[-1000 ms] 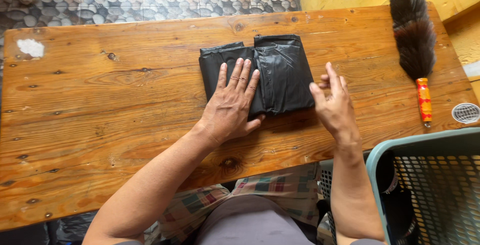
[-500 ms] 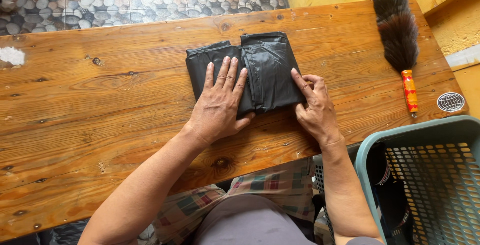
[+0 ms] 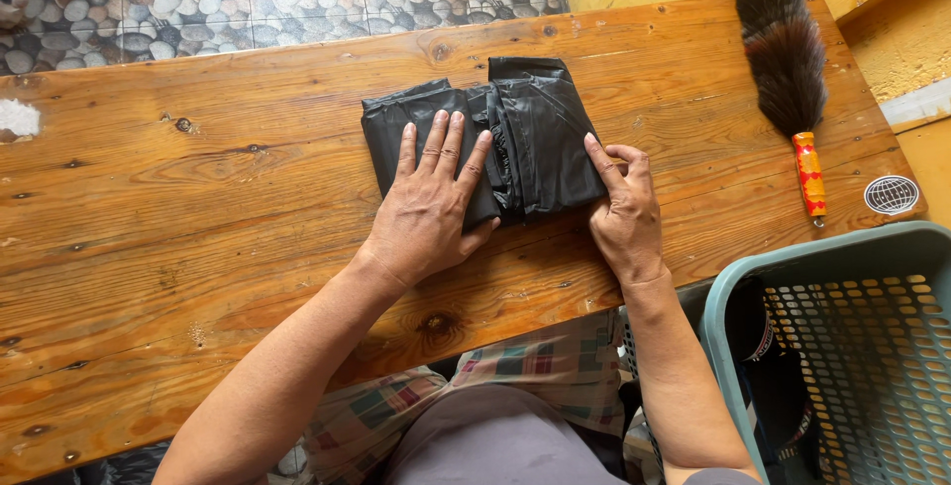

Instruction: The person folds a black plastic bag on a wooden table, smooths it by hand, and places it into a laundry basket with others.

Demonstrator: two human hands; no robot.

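Left hand (image 3: 428, 210) flat, fingers spread, palm down on the left half of the folded black bag (image 3: 540, 128) at table (image 3: 198, 227) centre. Right hand (image 3: 624, 210) at the bag's four o'clock corner, index on its edge, other fingers curled, gripping nothing. Duster (image 3: 783, 59) at two o'clock.

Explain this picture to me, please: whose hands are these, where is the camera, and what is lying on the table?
The camera sits on a person's head and looks down at their own two bare hands. The left hand lies flat on a folded black shiny plastic garment; the right hand touches its right edge with the fingertips. Nothing is lifted or gripped. The garment rests on a knotty brown wooden table. A dark feather duster with an orange handle lies at the right end, and a teal plastic laundry basket stands beside the table.
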